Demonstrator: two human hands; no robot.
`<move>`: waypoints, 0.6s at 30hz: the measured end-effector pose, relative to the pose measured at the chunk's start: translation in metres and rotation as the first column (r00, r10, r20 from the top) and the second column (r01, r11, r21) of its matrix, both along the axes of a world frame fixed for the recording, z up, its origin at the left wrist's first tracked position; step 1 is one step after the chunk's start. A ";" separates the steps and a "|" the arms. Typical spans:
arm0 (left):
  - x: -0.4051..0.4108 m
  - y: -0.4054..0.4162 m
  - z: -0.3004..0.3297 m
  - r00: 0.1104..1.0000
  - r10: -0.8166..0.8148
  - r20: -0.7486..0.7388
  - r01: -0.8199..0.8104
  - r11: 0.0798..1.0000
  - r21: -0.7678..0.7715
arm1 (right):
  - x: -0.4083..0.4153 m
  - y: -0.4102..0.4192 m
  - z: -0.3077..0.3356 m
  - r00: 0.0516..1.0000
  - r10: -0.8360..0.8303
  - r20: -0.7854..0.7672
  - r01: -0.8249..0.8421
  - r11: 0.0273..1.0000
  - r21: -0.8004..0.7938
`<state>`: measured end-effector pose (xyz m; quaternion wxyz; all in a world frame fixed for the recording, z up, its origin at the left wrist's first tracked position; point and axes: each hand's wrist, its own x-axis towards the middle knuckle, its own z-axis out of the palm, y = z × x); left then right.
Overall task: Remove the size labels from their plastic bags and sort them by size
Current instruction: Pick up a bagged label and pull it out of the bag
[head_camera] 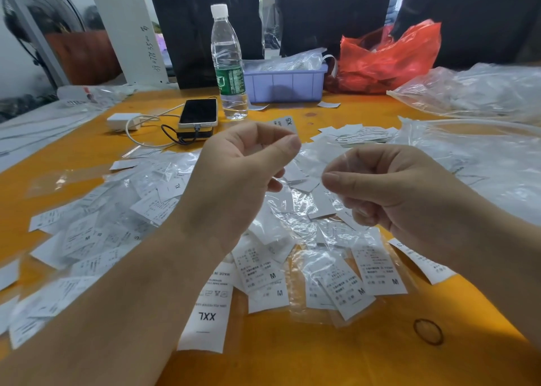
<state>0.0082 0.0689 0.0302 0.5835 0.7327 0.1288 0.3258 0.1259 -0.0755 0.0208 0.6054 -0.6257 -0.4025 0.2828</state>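
From the head camera, both hands are raised over the middle of an orange table. The left hand pinches the top of a white XS label between thumb and forefinger; most of the label is hidden behind the fingers. The right hand has its fingers curled round a small clear plastic bag, which hangs between the two hands. Below them lies a loose heap of size labels and empty bags, spreading from the left edge to the near right. Nearest, just right of the left forearm, lies an XXL label; to its right several M labels overlap, some under clear plastic. A brown rubber band lies near right. Farther off stand a water bottle, a phone on a dark power bank with a white charger to its left, a lilac bin, a red plastic bag, and large clear bags at far right.
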 end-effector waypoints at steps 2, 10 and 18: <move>0.000 -0.002 -0.001 1.000 -0.007 -0.005 0.007 0.999 0.040 | 0.000 0.000 0.000 1.000 0.001 0.002 -0.001 1.000 -0.002; 0.001 -0.003 -0.001 0.999 -0.040 -0.020 0.041 0.996 0.075 | 0.001 0.000 -0.001 1.000 0.020 0.004 -0.020 1.000 -0.007; -0.002 -0.006 -0.002 0.999 -0.015 -0.028 0.021 0.970 0.242 | 0.001 0.000 -0.001 0.999 0.049 -0.017 -0.050 0.999 -0.015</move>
